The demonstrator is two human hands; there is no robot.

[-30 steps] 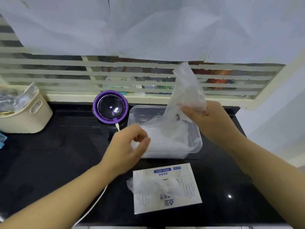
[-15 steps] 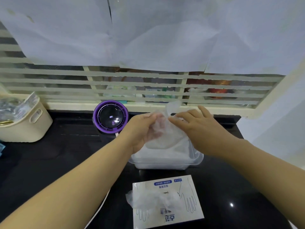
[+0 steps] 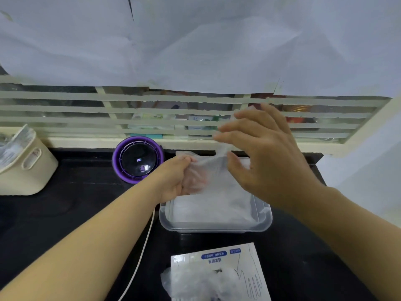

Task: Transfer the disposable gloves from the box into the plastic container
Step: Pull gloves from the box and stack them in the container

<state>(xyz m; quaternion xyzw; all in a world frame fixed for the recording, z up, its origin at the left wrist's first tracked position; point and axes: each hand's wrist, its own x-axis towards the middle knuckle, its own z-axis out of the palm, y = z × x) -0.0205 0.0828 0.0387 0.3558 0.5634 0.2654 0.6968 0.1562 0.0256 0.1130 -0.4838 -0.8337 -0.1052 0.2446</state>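
Hands meet above the container [image 3: 263,221] at centre frame, both on one thin clear glove [image 3: 209,168]. The left hand [image 3: 178,177] has its fingers curled into the film, which drapes over them so that they show through it. The right hand [image 3: 267,157] is higher, its fingers [image 3: 230,128] spread, nearly straight and blurred. The glove rises in a peak into the gap between its thumb and fingers, but whether it is pinched there I cannot tell. Below them the container holds a pale pile of gloves [image 3: 212,210]. The box [image 3: 245,257] lies flat at bottom centre, more film [image 3: 191,283] bunched on its left side. A purple round device [image 3: 138,159] sits left of the container, a beige basket [image 3: 26,170] at the left edge, all on a black counter [image 3: 65,213]. Half a second ago the two hands touched fingertip to fingertip; the right has since lifted and opened wider.
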